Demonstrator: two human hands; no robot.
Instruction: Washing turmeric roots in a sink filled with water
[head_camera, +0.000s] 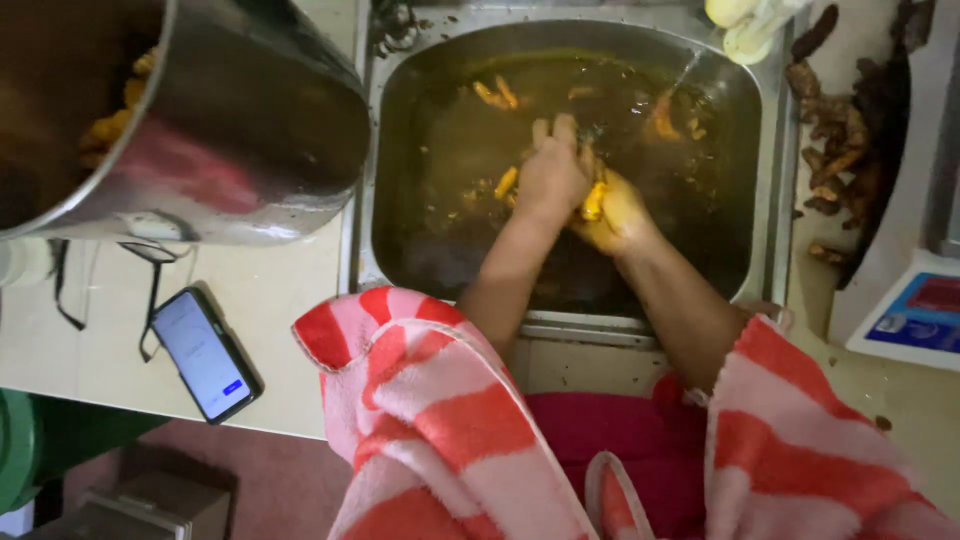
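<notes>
Both hands are working together low in the sink (765, 240), in murky brown water. The left hand (552, 175) is lying curled over the top, fingers pointing toward twelve o'clock, and the right hand (618, 212) is cupping from below at about four o'clock of it. Between them they are gripping a yellow-orange root (594, 200), its long axis running roughly from twelve to six o'clock; the right hand is carrying more of it, the left pressing from the ten o'clock side.

More orange root pieces (496, 94) are floating in the water toward eleven and one o'clock from the hands, apart from them. At three o'clock, beyond the sink's rim, unwashed dark brown roots (835, 160) are lying in a heap on the desk (270, 300). At nine to ten o'clock a large steel pot (250, 130) is standing tilted toward the viewer, holding yellow pieces inside. Toward eight o'clock a phone (205, 353) is lying face up, its screen lit, beside a pair of glasses (150, 255).
</notes>
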